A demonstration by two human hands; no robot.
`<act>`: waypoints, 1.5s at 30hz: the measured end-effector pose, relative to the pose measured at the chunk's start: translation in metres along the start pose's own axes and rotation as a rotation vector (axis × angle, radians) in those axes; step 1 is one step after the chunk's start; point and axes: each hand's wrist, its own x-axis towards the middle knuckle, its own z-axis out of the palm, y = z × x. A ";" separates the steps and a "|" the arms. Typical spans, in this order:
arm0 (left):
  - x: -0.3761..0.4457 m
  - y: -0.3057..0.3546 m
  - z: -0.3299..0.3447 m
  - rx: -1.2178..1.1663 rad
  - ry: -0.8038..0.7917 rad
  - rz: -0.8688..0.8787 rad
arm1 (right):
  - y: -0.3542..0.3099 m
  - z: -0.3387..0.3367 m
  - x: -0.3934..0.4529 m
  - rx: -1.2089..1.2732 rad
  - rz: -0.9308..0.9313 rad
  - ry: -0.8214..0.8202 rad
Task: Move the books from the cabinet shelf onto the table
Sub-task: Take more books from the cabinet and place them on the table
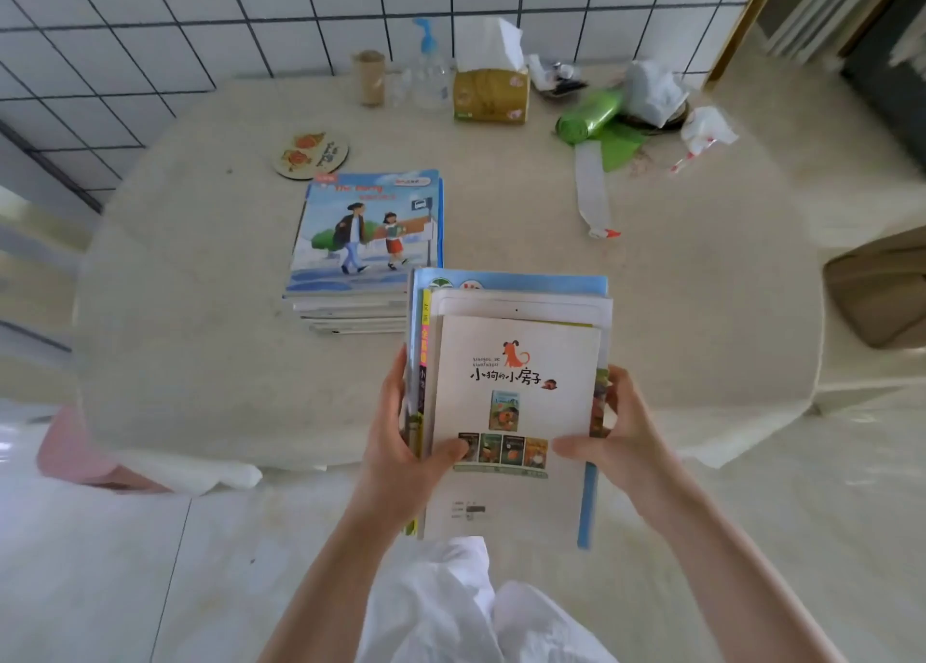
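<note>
I grip a bundle of thin picture books, white cover uppermost, between my left hand and right hand, thumbs on top, fingers curled under its edges. It hangs above the cream table's near edge. I should lower it level, beside the blue-covered book stack, so nothing fans out.

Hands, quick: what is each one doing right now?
Left hand: grips the left side of the stack of books.
Right hand: grips its right side.
</note>
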 end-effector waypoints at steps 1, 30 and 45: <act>0.016 0.004 0.001 0.020 -0.013 0.019 | -0.008 -0.001 0.010 -0.005 -0.038 0.011; 0.166 -0.014 0.054 0.452 0.190 0.067 | 0.015 -0.062 0.176 -0.459 -0.323 0.034; 0.172 -0.012 0.070 0.341 0.170 -0.003 | 0.004 -0.059 0.182 -0.305 -0.236 0.024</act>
